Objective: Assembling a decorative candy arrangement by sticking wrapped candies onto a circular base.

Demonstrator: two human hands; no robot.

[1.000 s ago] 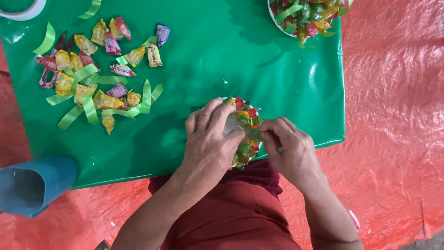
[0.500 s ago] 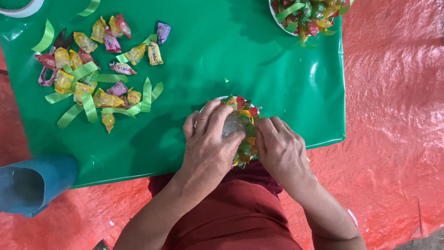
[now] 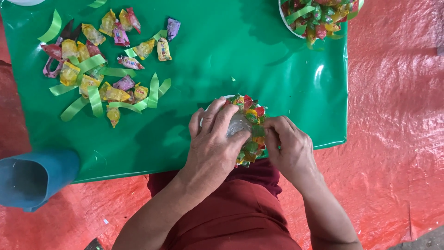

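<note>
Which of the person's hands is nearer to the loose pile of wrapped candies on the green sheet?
Left. The left hand lies on the candy-ringed round object, on the side toward the candy pile. The right hand grips that object's far side, further from the pile.

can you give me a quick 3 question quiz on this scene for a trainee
1. True or false: both hands are on the candy ring.
2. Where do the loose candies lie? A) on the red floor B) on the green sheet, far left of the hands C) in the blue cup
3. What long green pieces lie among the loose candies?

Key
1. True: the left hand covers its top and the right hand pinches its side.
2. B
3. Green ribbon strips.
</note>
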